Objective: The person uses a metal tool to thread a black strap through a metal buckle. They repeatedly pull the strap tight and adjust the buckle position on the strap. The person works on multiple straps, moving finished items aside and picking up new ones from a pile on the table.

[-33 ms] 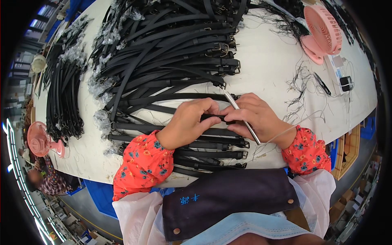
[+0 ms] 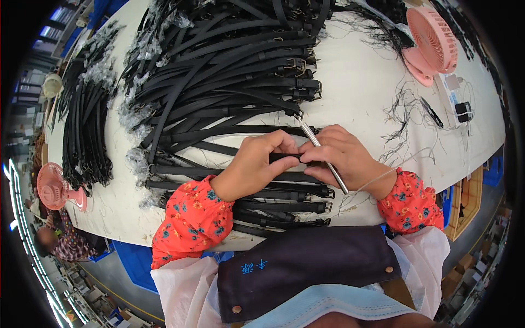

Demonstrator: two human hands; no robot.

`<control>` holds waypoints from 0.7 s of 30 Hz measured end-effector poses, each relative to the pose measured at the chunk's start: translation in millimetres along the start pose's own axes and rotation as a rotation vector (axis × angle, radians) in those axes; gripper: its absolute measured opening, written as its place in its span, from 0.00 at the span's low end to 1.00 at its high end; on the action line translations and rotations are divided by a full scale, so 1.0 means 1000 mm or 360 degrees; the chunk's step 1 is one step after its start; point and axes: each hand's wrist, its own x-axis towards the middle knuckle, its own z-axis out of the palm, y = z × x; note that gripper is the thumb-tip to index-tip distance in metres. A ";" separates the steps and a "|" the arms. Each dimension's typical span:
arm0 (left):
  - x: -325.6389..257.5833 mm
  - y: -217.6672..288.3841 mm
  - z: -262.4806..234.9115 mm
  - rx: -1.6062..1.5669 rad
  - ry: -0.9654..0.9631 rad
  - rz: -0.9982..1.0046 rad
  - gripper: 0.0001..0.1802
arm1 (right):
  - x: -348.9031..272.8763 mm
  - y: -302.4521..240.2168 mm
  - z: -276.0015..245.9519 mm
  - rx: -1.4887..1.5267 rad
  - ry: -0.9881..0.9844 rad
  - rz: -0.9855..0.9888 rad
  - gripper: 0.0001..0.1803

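My left hand point(image 2: 256, 167) is closed on a black belt strap point(image 2: 284, 158) lying on the white table point(image 2: 361, 82). My right hand point(image 2: 345, 154) meets it from the right, pinching the same strap's end. It also grips a thin silver metal tool point(image 2: 334, 176) that slants from upper left to lower right through its fingers. The tool's upper tip point(image 2: 303, 127) pokes out above my fingers. Both hands touch over the strap. Several finished-looking belts with buckles point(image 2: 290, 206) lie in a row just below my hands.
A big heap of black belts point(image 2: 229, 60) fills the table's far middle, and another bundle point(image 2: 82, 131) lies at the left. One pink fan point(image 2: 433, 44) stands at the far right, another point(image 2: 54, 188) at the left edge. Loose black threads point(image 2: 402, 109), a pen point(image 2: 432, 112) and a small device point(image 2: 464, 111) lie at the right. Another person point(image 2: 52, 240) sits lower left.
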 end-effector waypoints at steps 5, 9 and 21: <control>0.001 0.017 -0.006 0.0102 0.0013 0.0070 0.20 | -0.003 0.002 0.004 -0.0060 0.0221 -0.0051 0.17; -0.004 0.019 -0.050 0.0916 0.0307 -0.0064 0.12 | 0.001 -0.002 -0.011 -0.0206 0.0466 0.0169 0.14; -0.071 0.084 -0.110 0.0115 0.0968 0.0519 0.12 | -0.010 0.008 -0.028 0.0310 0.0691 0.0418 0.15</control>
